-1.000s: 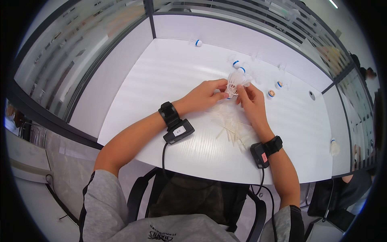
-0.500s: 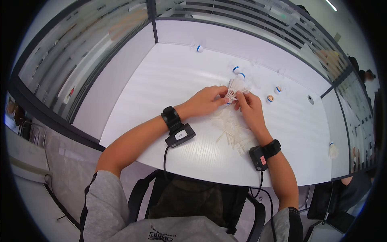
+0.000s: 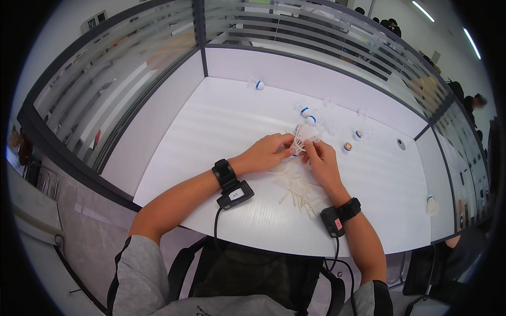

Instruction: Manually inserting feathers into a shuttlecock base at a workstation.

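A white shuttlecock (image 3: 304, 132) is held between my two hands over the desk, its skirt pointing away from me and its blue-banded base low near my fingers. My left hand (image 3: 268, 151) pinches it from the left, thumb and fingers closed on its ribbed part. From the right, my right hand (image 3: 323, 162) grips the skirt's side with thumb and forefinger. Just below both hands lies a loose pile of pale feather-like strips (image 3: 298, 190). Beyond the held one, two blue-banded shuttlecocks (image 3: 311, 120) lie close together. The exact fingertip contact is too small to make out.
Another shuttlecock (image 3: 259, 85) lies near the back panel. Two corks with orange-brown ends (image 3: 347, 147) are to the right, and a shuttlecock (image 3: 431, 205) rests at the right edge. A round grommet (image 3: 401, 144) is set in the white desk (image 3: 226, 121). Partitions enclose it.
The whole scene sits lower in the picture as the view tilts up. Both hands keep hold of the shuttlecock, with only slight finger movement.
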The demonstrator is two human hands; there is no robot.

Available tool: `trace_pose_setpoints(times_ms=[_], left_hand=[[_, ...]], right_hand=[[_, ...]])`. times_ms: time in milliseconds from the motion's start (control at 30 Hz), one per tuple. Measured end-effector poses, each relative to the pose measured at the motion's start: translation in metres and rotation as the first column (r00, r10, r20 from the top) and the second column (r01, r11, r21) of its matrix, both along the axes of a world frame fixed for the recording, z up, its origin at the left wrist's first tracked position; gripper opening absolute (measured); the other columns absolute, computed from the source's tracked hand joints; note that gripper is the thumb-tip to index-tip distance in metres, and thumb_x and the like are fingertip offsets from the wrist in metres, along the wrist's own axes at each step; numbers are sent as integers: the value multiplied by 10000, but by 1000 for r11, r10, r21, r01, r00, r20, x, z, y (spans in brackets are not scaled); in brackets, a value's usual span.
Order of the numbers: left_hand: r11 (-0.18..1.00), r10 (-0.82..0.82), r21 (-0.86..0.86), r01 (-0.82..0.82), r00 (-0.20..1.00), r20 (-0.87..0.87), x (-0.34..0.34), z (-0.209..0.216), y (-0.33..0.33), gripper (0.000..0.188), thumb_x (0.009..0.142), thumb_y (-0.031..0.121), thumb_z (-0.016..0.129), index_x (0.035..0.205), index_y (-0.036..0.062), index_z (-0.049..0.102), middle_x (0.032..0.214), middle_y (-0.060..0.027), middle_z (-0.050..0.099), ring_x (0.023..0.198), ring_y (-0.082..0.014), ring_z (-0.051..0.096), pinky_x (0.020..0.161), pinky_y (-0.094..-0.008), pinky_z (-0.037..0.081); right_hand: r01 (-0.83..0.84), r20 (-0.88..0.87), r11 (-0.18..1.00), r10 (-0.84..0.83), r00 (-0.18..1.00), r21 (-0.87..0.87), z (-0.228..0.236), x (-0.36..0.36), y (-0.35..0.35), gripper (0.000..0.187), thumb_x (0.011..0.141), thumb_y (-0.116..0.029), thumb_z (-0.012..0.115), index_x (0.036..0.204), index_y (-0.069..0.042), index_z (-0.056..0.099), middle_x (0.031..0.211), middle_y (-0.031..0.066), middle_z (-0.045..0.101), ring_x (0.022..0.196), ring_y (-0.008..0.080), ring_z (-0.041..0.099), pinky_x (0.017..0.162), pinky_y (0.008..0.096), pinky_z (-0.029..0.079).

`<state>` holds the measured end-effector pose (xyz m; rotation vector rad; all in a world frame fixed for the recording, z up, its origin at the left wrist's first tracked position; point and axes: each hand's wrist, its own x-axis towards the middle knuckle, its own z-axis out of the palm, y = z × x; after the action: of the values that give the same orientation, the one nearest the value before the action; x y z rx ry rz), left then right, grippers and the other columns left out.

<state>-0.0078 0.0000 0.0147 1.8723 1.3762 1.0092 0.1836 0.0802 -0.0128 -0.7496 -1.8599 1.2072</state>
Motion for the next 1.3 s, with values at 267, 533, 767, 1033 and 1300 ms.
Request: trace_pose_setpoints(times_ms=[267, 533, 767, 1033, 1300], left_hand=[[999, 6, 37, -5, 1000, -22, -2, -6, 0, 311, 1001, 229, 571, 1251, 46, 600, 1013, -105, 657, 793, -185, 536, 716, -320, 443], [994, -18, 108, 19, 1000, -14, -3, -16, 5, 334, 996, 228, 576, 1273, 41, 594, 1065, -156, 675, 883, -242, 601, 791, -349, 466], [999, -16, 34, 16, 1000, -5, -1, -10, 3, 325, 992, 225, 580, 1259, 41, 598, 1059, -155, 668, 888, -252, 600, 788, -357, 465], [997, -7, 74, 9, 999, -33, -2, -10, 2, 312, 993, 213, 575, 1248, 33, 595, 1053, -157, 671, 901, -265, 607, 820, -374, 464], [1000, 13, 16, -13, 1000, 1, -1, -9, 2, 265, 970, 205, 596, 1163, 25, 619, 1055, -199, 684, 997, -344, 648, 870, -419, 490]], right_hand=[[3, 20, 1000, -3, 1000, -4, 3, 0, -4, 296, 1015, -210, 570, 949, 63, 663, 762, 67, 679, 632, 93, 580, 582, 258, 461], [11, 21, 1000, -11, 1000, 7, 2, 0, -4, 289, 1015, -204, 565, 945, 57, 666, 751, 61, 671, 626, 94, 577, 582, 254, 458], [24, 51, 999, -26, 998, 33, 0, 3, -1, 295, 1010, -209, 569, 940, 61, 667, 745, 71, 675, 619, 96, 577, 577, 259, 456], [10, 29, 1000, -10, 1000, 13, 3, 1, -4, 277, 1011, -188, 565, 955, 62, 670, 755, 70, 679, 622, 95, 578, 572, 259, 453], [10, 40, 1000, -10, 999, -1, 3, 2, -5, 276, 1010, -189, 569, 955, 62, 668, 765, 69, 680, 631, 97, 585, 587, 256, 462]])
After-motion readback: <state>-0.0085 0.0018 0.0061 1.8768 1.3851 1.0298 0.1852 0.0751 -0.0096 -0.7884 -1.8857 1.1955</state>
